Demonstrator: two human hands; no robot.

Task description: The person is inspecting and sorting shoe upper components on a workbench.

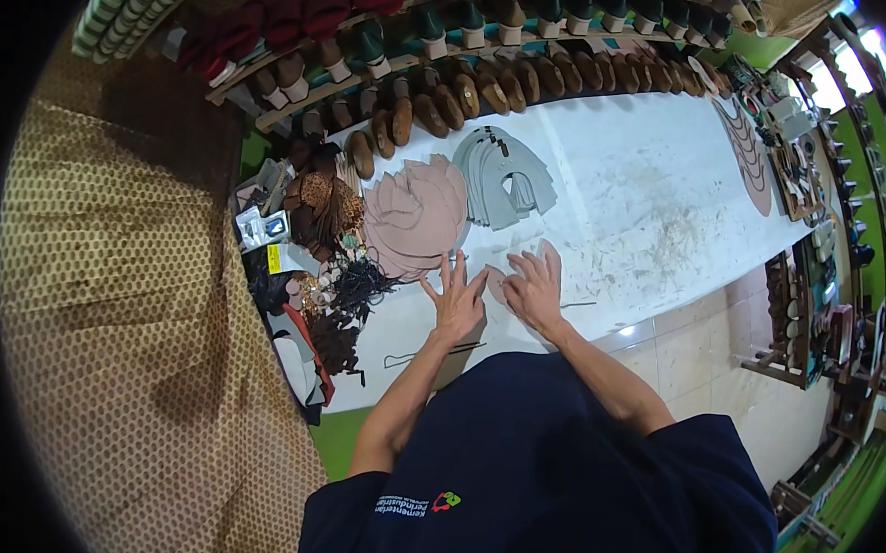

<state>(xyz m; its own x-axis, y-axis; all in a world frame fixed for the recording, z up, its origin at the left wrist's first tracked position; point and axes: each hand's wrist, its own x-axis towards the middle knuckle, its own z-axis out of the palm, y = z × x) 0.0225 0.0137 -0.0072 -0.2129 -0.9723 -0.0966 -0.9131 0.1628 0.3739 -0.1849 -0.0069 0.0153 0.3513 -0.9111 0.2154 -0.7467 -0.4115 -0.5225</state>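
While the right hand (532,287) is resting loosely bent on a pink piece (495,286), the left hand (456,301) is lying open beside it.
Neither is gripping; the right is probably steadying the piece on the white table (607,158).

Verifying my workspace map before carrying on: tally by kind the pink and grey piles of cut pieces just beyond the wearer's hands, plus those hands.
Pink pile: 1
Grey pile: 1
Left hand and right hand: 2
Total: 4
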